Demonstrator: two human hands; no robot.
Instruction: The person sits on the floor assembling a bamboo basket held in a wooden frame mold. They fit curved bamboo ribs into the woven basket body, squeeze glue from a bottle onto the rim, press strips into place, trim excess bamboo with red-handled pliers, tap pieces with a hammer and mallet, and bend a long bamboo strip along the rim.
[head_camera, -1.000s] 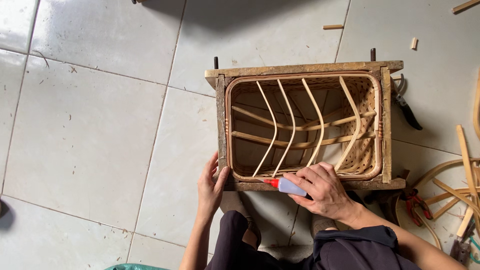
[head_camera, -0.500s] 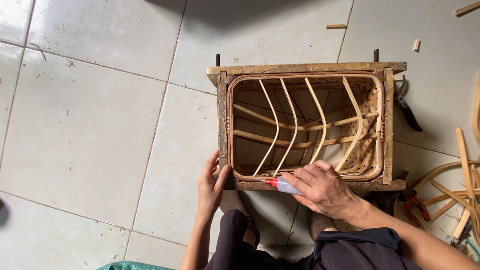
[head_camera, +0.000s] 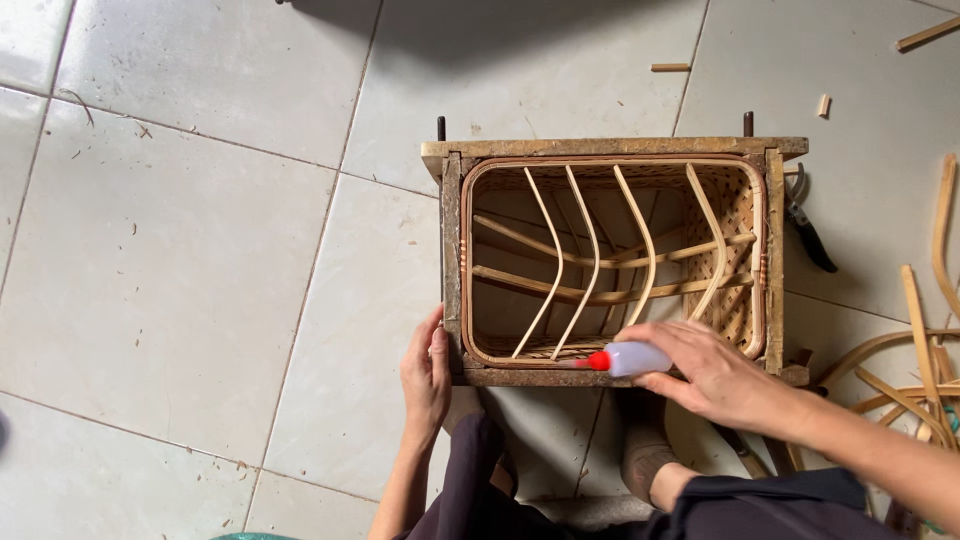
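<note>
Tiles (head_camera: 200, 250) of pale grey fill the left side of my view, bare apart from a few specks of debris. Moving right, I see my left hand (head_camera: 426, 378) laid flat against the near left corner of the wooden frame (head_camera: 610, 147), fingers loosely curved and open, pressing on the outside of the wood without gripping anything. The frame sits on the floor directly ahead of my knees, a rectangular mould with two dark pegs poking up at its far edge. Inside it sits the rattan basket (head_camera: 610, 260), its rim following the frame's inner wall, curved cane ribs crossing two horizontal strips, and woven work showing along the right inner side. Next comes the glue bottle (head_camera: 632, 359), a small translucent one with a red nozzle pointing left, its tip resting at the basket's near rim. My right hand (head_camera: 720, 378) has it pinched between thumb and fingers, closed snugly around the body. Further right, just beside the frame's far right corner, a pair of dark-handled cutters (head_camera: 806, 225) lies on the floor. At the right edge, loose cane strips (head_camera: 915, 330) lie scattered and bent, with a few short offcuts (head_camera: 670, 68) well apart near the top.
</note>
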